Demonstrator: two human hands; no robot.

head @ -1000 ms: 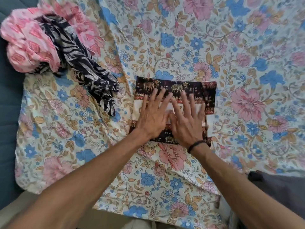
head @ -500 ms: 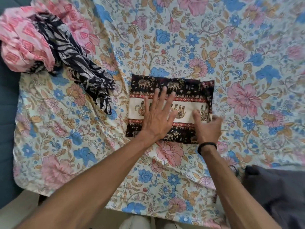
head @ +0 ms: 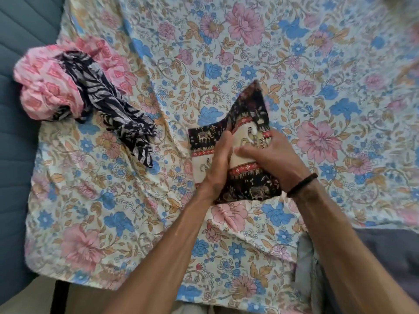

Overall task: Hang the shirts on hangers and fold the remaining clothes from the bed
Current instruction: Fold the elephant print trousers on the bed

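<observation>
Bed sheet (head: 317,64): floral, spread flat.
Pink garment (head: 45,87): heaped at left edge, zebra-print garment (head: 108,105) across it.
Elephant-print cloth (head: 247,177): mid-bed, right half lifted.
Left hand (head: 218,159): pressing on cloth.
Right hand (head: 272,150): apparently gripping raised fold.

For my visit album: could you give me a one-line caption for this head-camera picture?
Both hands, left and right, fold over an elephant-print cloth on a floral bedsheet.
</observation>
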